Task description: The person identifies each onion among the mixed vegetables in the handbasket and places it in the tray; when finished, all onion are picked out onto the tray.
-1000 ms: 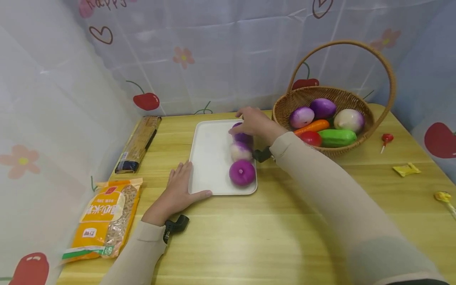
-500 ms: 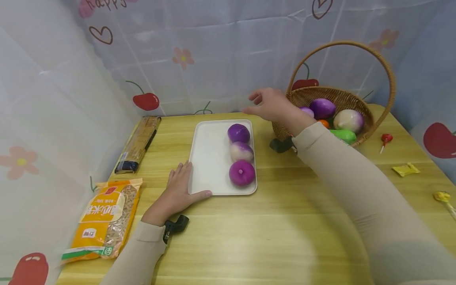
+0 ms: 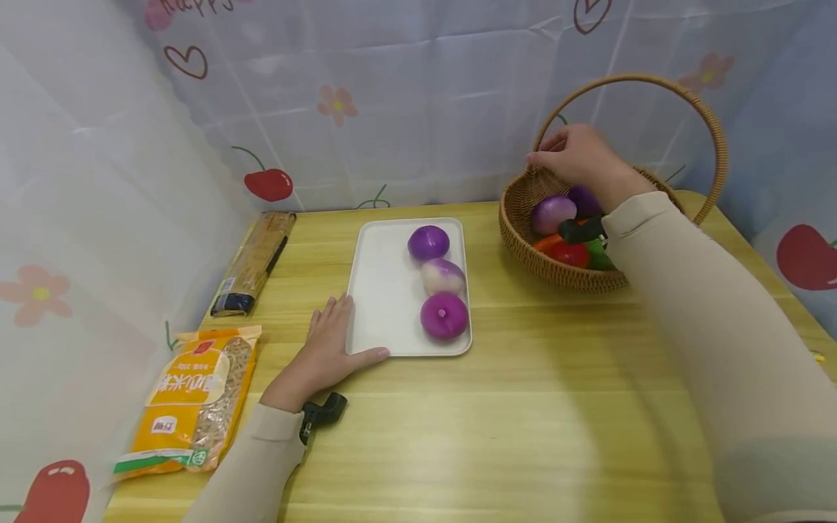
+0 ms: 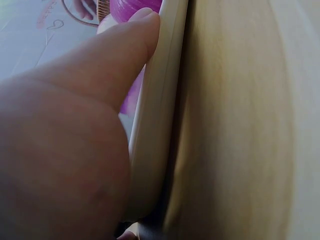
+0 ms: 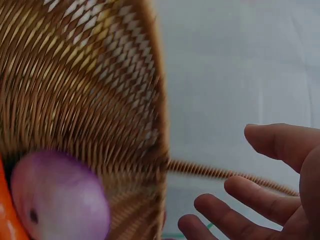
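My left hand (image 3: 327, 349) rests at the near left corner of a white tray (image 3: 386, 290), thumb on its near rim (image 4: 160, 100) and fingers straight along the left side. Along the tray's right side stand a dark purple round vegetable (image 3: 428, 243), a purple-and-white turnip (image 3: 443, 277) and a magenta round vegetable (image 3: 444, 317) with a short stem. Above the wicker basket (image 3: 523, 236) hovers my right hand (image 3: 578, 156), beside the handle. In the right wrist view its fingers (image 5: 215, 210) are loosely bent and hold nothing. A purple-white turnip (image 5: 60, 195) lies in the basket below.
The basket also holds an orange carrot (image 5: 7, 210), a red tomato-like piece (image 3: 567, 254) and a green piece (image 3: 598, 256), partly hidden by my right arm. Left of the tray lie a bundle of dry noodles (image 3: 255, 261) and an orange food bag (image 3: 189, 399). A curtain hangs behind.
My right hand has left the far purple vegetable and moved right and up over the basket. That vegetable has rolled slightly left on the tray. My left hand has stayed put.
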`<state>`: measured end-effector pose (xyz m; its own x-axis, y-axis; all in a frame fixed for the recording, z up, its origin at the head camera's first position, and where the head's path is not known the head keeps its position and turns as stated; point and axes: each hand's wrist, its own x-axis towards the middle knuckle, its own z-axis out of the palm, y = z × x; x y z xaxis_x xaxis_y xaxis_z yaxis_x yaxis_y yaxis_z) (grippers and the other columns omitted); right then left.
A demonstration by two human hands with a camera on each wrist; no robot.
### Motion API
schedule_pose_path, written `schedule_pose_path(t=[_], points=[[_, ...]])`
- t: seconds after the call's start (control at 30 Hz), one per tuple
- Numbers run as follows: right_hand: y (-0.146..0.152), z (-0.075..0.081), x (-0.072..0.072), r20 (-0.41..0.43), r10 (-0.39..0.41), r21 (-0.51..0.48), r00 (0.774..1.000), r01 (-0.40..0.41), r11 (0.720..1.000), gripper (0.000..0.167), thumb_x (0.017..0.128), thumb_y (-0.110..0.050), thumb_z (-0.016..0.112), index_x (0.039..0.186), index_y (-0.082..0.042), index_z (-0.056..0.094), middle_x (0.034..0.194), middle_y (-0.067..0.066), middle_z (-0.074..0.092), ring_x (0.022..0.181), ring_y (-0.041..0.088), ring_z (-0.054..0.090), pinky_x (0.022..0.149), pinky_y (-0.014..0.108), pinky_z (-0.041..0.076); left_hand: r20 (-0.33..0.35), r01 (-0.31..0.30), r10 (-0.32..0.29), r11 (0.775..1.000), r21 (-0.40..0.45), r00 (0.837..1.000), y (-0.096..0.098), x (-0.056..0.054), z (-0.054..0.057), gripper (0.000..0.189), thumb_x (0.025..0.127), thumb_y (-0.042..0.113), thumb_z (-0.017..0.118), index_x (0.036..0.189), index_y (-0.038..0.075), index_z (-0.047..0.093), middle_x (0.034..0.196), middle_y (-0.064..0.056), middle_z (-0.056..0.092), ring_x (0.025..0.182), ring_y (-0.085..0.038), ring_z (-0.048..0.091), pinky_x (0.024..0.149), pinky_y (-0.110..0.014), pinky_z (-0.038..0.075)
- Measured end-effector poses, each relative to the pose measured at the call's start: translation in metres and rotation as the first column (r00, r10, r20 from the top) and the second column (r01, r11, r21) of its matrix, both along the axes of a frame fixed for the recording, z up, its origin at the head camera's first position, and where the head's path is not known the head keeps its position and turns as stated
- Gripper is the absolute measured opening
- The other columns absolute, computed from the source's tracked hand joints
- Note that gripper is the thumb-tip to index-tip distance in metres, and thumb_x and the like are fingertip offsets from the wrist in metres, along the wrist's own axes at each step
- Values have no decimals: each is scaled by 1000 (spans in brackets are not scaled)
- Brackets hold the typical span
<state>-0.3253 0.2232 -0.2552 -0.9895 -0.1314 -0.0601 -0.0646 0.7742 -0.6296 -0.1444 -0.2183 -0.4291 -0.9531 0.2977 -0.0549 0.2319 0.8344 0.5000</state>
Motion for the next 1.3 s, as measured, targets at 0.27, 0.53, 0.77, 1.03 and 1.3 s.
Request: schedule_pose_path(t=[0.27, 0.53, 0.77, 1.03, 1.3], points=[[35, -17, -8, -4, -103, 9, 995, 104, 995, 82, 100, -58, 60, 147, 9, 48, 145, 33, 49, 132, 47, 47, 111, 60, 39, 9, 0, 0, 1000, 0, 1000, 1, -1, -1, 131, 85, 78, 70, 166, -4, 10, 172, -23, 9, 158, -42, 0, 124, -57, -5], [52, -26, -8, 1, -140, 27, 990, 140, 990, 97, 99, -62, 60, 160, 7, 31, 160, 35, 32, 143, 53, 33, 115, 64, 31, 7, 4, -4, 1000, 6, 1000, 4, -1, 1, 130, 85, 76, 71, 166, -6, 11, 172, -25, 10, 157, -43, 1, 124, -57, -5], [61, -32, -8, 1, -144, 17, 990, 144, 989, 99, 98, -60, 62, 162, 6, 27, 162, 36, 28, 143, 54, 32, 114, 66, 32, 2, 5, -5, 1000, -1, 1000, 3, -2, -2, 131, 85, 78, 70, 166, -6, 10, 172, -24, 10, 157, -43, 1, 124, -57, -5], [64, -37, -9, 3, -130, 37, 991, 130, 991, 97, 98, -62, 62, 159, 6, 31, 159, 38, 30, 140, 56, 33, 112, 66, 33, 3, 2, -2, 1000, 1, 1000, 1, -2, -2, 131, 85, 78, 70, 166, -6, 10, 172, -25, 10, 157, -43, 1, 124, -58, -5], [65, -43, -9, 21, -110, 79, 994, 108, 991, 96, 99, -59, 64, 155, 12, 33, 152, 41, 36, 137, 57, 36, 112, 67, 33, 5, 1, -1, 1000, 3, 1000, 1, -2, -2, 130, 85, 77, 71, 166, -6, 11, 172, -24, 10, 157, -43, 1, 124, -58, -4]])
